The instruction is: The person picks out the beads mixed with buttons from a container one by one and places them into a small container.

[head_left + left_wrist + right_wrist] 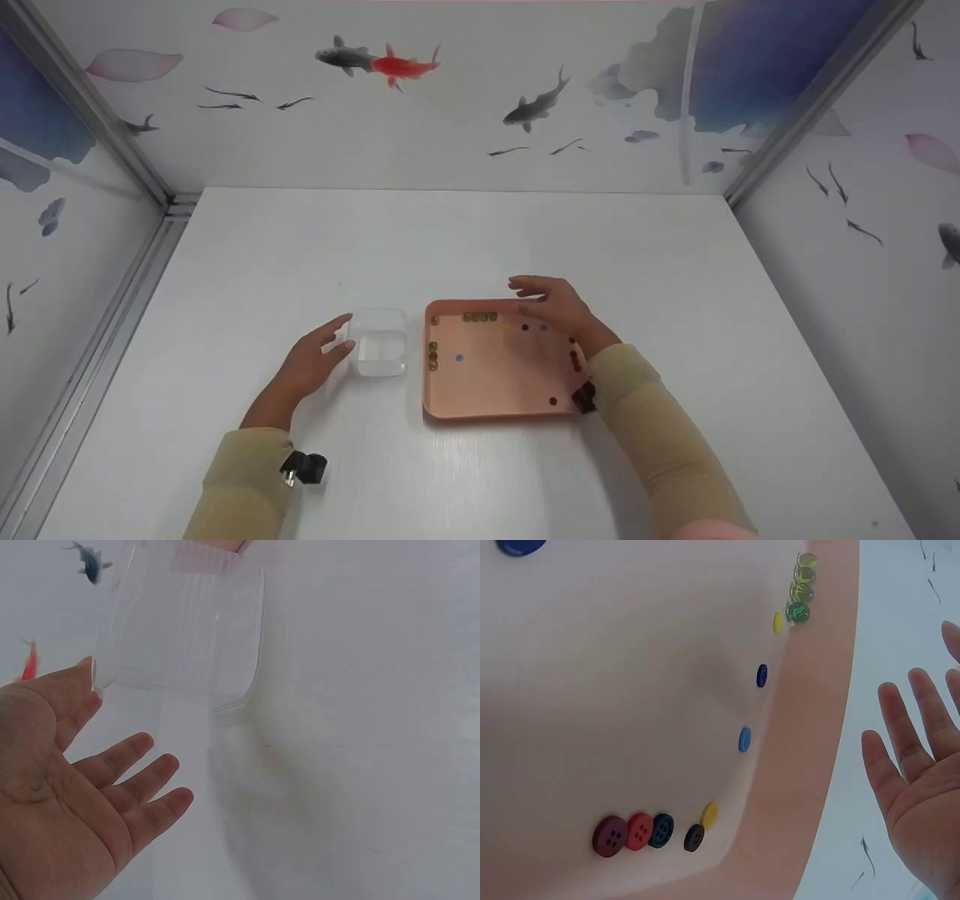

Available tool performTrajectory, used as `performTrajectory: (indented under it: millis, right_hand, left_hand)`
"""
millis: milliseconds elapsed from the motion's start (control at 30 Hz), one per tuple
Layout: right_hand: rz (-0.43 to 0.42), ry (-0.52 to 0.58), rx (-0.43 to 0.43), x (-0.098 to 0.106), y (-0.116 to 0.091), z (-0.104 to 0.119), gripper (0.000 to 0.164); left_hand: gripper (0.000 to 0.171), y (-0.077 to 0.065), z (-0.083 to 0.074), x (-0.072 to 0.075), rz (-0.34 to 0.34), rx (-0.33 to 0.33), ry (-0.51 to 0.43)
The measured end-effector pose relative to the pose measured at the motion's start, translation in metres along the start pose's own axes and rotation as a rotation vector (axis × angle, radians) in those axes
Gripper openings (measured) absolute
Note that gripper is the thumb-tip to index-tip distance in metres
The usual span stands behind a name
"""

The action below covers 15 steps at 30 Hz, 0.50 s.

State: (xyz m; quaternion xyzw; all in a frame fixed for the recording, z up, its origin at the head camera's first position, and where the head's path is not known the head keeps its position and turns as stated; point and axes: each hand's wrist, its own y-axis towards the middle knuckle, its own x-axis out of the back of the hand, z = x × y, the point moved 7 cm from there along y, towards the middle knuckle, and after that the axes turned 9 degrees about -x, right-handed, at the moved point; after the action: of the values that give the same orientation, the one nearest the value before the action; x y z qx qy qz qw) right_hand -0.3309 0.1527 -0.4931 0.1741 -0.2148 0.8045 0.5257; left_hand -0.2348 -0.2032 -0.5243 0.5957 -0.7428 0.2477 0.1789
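Note:
A clear plastic container (381,367) stands left of the salmon-pink tray (495,382). My left hand (309,364) is beside it, thumb and index fingertips right at its left side. In the left wrist view the other fingers of that hand (82,802) are spread apart, away from the container (180,622). My right hand (559,304) hovers over the tray's back edge, fingers loosely extended and nothing in them. The right wrist view shows its palm and parted fingers (922,735) past the tray wall (810,727).
Glass marbles (802,592) line the tray's back side; more marbles (433,356) sit at its left side. Buttons lie spread on the tray: light blue (745,739), dark blue (762,676), red (640,831) and others. Printed panels (450,135) enclose the white table (360,247).

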Motion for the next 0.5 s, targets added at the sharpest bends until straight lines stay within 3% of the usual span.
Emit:
performTrajectory:
  millis: [267,500]
  right_hand:
    - [0.043,-0.071,-0.174,-0.0073,-0.0004,-0.0089,0.048]
    - [0.046,-0.127,-0.219,-0.0102,0.0010,-0.0083,0.051]
  left_hand:
    - [0.058,-0.0002,0.0016,-0.0011,0.002,0.004,0.011]
    - [0.057,0.0009,0.0015,-0.0006,0.000,0.008,-0.013]
